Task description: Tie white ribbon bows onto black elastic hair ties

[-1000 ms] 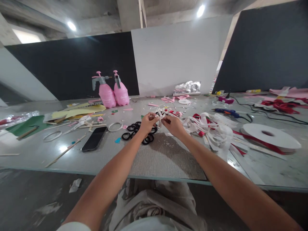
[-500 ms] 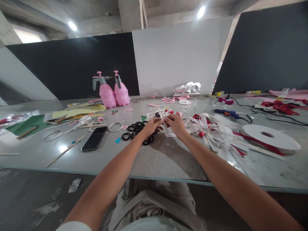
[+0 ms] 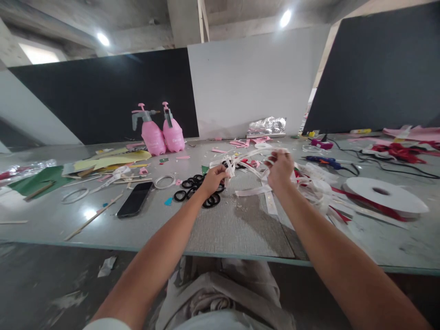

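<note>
Nearest you, just in from the edge of the tabletop (image 3: 151, 233) at twelve o'clock, lies a brown board (image 3: 240, 238) with a wood-like grain. Toward ten o'clock a thin stick (image 3: 96, 217) lies slantwise, with a black phone (image 3: 134, 200) just to its right; out at two o'clock a large white spool (image 3: 385, 195) lies flat over a red ribbon (image 3: 395, 211). Between eleven and twelve, a cluster of black rings (image 3: 195, 187) sits beside and partly behind your left hand (image 3: 213, 180). The fingers of that hand pinch a bunched white ribbon (image 3: 231, 170), just past twelve o'clock. At one o'clock your right hand (image 3: 281, 172) has its fingers curled around the end of a pale strand (image 3: 256, 152) that arches over from the bunch; the exact pinch is too small to tell. Between one and two, tangled white and red ribbons (image 3: 314, 185) lie near that hand, with a blue glue gun (image 3: 323, 161) beyond. Farther off, two pink spray bottles (image 3: 163, 135) stand side by side at eleven, and crumpled foil (image 3: 268, 125) lies between twelve and one before a pale panel (image 3: 256, 82).
</note>
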Motion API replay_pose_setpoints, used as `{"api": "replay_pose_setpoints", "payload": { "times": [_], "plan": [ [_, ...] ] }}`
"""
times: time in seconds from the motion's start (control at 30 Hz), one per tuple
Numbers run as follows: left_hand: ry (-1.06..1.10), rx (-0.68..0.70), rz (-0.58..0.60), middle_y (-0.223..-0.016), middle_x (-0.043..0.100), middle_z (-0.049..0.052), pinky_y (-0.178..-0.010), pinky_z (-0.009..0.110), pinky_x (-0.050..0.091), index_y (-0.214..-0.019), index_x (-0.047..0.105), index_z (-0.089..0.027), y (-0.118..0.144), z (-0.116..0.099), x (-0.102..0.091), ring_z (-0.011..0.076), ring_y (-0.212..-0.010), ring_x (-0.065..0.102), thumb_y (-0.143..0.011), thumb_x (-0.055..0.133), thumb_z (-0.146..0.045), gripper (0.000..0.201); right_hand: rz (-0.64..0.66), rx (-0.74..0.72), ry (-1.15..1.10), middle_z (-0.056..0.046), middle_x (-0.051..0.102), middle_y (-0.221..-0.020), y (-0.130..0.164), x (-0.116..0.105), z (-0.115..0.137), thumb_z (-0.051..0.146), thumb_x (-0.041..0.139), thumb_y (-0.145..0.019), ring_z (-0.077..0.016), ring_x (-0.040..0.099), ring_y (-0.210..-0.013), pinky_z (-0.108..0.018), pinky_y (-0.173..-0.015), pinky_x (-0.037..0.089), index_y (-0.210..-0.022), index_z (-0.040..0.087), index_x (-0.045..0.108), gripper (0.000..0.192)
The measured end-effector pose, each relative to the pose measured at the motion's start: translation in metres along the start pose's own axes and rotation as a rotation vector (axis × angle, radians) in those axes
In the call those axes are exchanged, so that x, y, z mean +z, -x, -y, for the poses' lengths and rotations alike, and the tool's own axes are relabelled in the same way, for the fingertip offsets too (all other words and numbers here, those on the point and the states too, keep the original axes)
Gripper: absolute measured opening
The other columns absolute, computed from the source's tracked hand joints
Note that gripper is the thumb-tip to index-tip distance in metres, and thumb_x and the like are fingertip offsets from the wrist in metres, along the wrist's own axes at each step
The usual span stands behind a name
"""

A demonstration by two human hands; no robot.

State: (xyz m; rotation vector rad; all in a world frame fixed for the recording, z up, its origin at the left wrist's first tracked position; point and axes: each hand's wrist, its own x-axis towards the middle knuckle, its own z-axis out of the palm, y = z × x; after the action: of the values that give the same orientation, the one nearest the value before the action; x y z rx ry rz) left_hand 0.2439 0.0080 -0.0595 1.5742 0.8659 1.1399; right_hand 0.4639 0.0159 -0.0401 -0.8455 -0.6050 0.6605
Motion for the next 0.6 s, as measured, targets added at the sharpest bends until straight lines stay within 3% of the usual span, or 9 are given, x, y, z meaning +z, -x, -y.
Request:
{"api": "replay_pose_setpoints", "payload": {
  "times": [0.1,0.17,0.23,0.33,0.43,0.5,0.6],
  "plan": [
    [-0.061,0.056,-0.163,-0.071,0.060,0.000,-0.061,0.023,0.040,-0.070,0.050,-0.018,-0.002,0.001,-0.005,0.0120,-0.064,0.052,-0.072,0.059,-0.029,0.015,-0.135,-0.011,-0.058,0.006,0.047,-0.071,-0.018,-0.013,0.011,0.044,0.050,-0.084,-0.0069,0.051,-0.054,-0.019,-0.048,0.048,-0.080,0.024,0.041,0.022],
    [-0.166,0.134,-0.276,-0.080,0.061,0.002,-0.069,0.025,0.041,-0.077,0.054,-0.018,-0.002,0.001,-0.007,0.0130,-0.071,0.053,-0.070,0.059,-0.022,0.010,-0.079,0.012,-0.091,0.006,0.049,-0.070,-0.013,-0.014,0.017,0.041,0.053,-0.081,-0.0074,0.053,-0.054,-0.019,-0.046,0.047,-0.080,0.024,0.043,0.021],
    [-0.255,0.213,-0.327,-0.095,0.063,0.004,-0.077,0.026,0.041,-0.090,0.058,-0.018,0.001,-0.002,-0.007,0.0147,-0.081,0.054,-0.069,0.057,-0.014,0.022,0.094,0.058,-0.100,0.005,0.053,-0.068,0.001,-0.007,0.020,0.041,0.060,-0.077,-0.0082,0.054,-0.053,-0.019,-0.043,0.045,-0.079,0.023,0.046,0.023],
    [-0.272,0.291,-0.247,-0.115,0.062,0.007,-0.085,0.028,0.041,-0.108,0.061,-0.022,0.006,-0.009,-0.002,0.0188,-0.100,0.055,-0.077,0.054,-0.017,0.033,0.401,0.127,-0.058,0.004,0.055,-0.062,0.028,0.007,0.021,0.044,0.068,-0.071,-0.0098,0.056,-0.051,-0.021,-0.041,0.045,-0.074,0.021,0.048,0.030],
    [-0.162,0.315,-0.093,-0.121,0.063,0.007,-0.093,0.030,0.039,-0.113,0.063,-0.023,0.011,-0.018,0.007,0.0213,-0.112,0.055,-0.086,0.054,-0.034,0.031,0.593,0.183,-0.016,0.004,0.056,-0.059,0.047,0.015,0.019,0.045,0.072,-0.070,-0.0109,0.056,-0.047,-0.023,-0.040,0.046,-0.073,0.020,0.050,0.033],
    [-0.064,0.301,0.019,-0.113,0.066,0.008,-0.095,0.031,0.039,-0.107,0.067,-0.021,0.012,-0.022,0.012,0.0214,-0.109,0.057,-0.088,0.052,-0.044,0.033,0.674,0.187,0.039,0.004,0.057,-0.060,0.054,0.018,0.018,0.046,0.072,-0.070,-0.0105,0.056,-0.047,-0.022,-0.040,0.046,-0.075,0.020,0.053,0.033],
    [-0.013,0.220,0.085,-0.083,0.067,0.006,-0.084,0.029,0.043,-0.081,0.067,-0.017,0.012,-0.025,0.015,0.0181,-0.085,0.060,-0.084,0.057,-0.052,0.037,0.723,0.130,0.150,0.002,0.058,-0.060,0.057,0.019,0.017,0.047,0.072,-0.071,-0.0100,0.056,-0.048,-0.021,-0.041,0.046,-0.076,0.019,0.057,0.032]
  ]
}}
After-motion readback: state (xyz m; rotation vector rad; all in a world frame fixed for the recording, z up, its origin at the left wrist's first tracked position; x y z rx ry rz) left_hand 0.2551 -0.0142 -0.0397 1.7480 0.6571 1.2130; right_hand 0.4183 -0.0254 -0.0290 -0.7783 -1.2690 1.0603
